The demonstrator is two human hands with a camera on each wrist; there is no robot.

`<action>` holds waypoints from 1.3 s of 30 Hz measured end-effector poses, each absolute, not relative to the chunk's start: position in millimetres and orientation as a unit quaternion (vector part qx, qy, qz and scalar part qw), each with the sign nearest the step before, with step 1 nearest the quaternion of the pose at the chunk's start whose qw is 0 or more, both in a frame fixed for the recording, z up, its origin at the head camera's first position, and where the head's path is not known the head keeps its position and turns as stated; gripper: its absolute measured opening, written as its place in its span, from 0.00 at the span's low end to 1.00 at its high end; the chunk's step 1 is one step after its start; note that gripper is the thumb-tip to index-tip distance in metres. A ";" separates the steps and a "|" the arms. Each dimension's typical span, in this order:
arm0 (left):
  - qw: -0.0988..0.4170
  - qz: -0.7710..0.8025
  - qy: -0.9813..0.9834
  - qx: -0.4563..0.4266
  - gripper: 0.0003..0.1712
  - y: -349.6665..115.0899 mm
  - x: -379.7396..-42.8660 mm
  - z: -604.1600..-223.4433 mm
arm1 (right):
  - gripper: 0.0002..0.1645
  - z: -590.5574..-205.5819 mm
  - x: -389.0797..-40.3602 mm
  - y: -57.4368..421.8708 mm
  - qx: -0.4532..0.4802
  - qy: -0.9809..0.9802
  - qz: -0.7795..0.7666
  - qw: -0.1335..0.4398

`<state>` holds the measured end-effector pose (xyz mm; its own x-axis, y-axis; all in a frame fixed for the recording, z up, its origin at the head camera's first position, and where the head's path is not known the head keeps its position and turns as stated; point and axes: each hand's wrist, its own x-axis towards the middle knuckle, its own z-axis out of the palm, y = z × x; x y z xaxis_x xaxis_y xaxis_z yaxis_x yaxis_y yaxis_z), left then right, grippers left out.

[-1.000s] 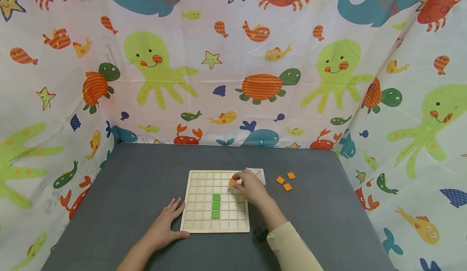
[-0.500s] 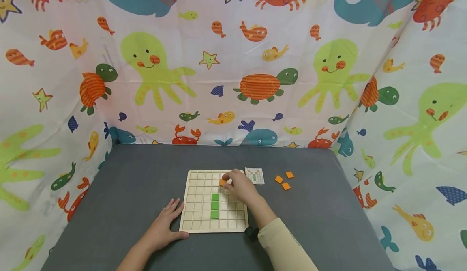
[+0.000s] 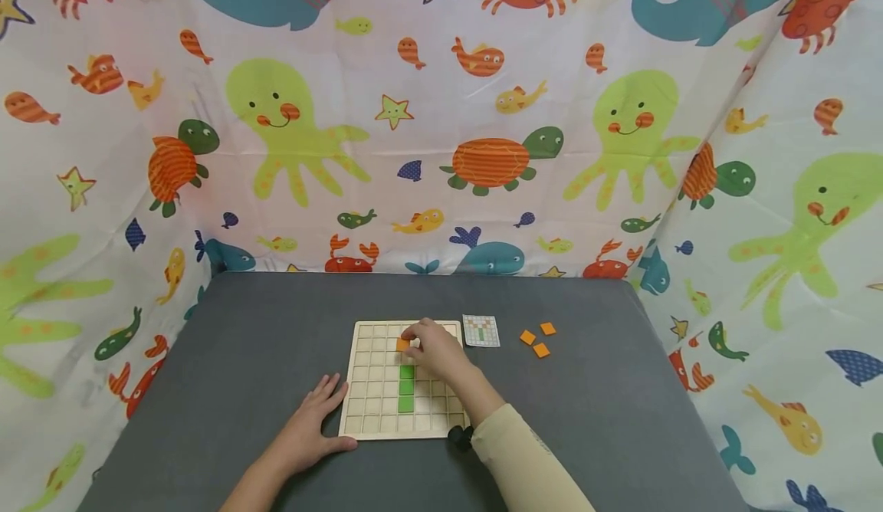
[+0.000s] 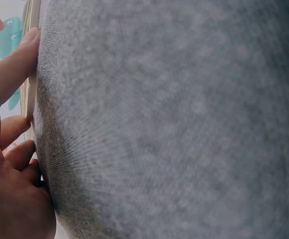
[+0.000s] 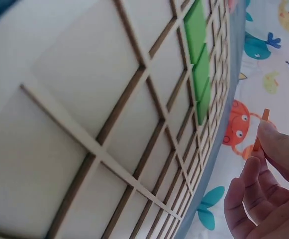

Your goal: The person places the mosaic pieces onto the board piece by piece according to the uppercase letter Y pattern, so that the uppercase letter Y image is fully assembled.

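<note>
A wooden grid board (image 3: 372, 425) lies on the table, with three green square tiles (image 3: 406, 388) set one behind another in a column near its middle. My right hand (image 3: 436, 349) is over the far part of the board and pinches an orange square tile (image 3: 402, 345) between thumb and fingers. In the right wrist view the orange tile (image 5: 264, 115) is seen edge-on, held above the grid. My left hand (image 3: 313, 428) rests at the board's left edge, fingers spread and straight. In the left wrist view its thumb and fingers (image 4: 15, 64) touch the board's side.
Several things lie right of the board on the grey table (image 3: 586, 420). A small printed pattern card (image 3: 481, 331) is at its far right corner. Three loose orange tiles (image 3: 541, 350) are farther right. A curtain with sea animals (image 3: 441, 129) surrounds the table's back and sides.
My right hand has moved left across the far rows of the board with the orange tile, uncovering the card. My left hand has stayed at the board's edge.
</note>
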<state>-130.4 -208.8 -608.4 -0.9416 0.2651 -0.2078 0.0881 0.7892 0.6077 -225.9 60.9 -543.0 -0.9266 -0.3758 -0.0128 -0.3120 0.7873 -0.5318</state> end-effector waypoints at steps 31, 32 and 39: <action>0.138 0.319 0.932 0.102 0.64 -207.6 -129.7 -605.8 | 0.15 -562.3 -257.4 23.1 -0.185 0.945 -0.247 0.107; 0.138 0.320 0.932 0.103 0.64 -207.4 -129.8 -606.5 | 0.15 -563.3 -257.7 22.4 -0.182 0.946 -0.244 0.107; 0.139 0.320 0.932 0.099 0.64 -208.9 -129.0 -606.9 | 0.16 -567.0 -259.7 12.3 -0.173 0.950 -0.236 0.112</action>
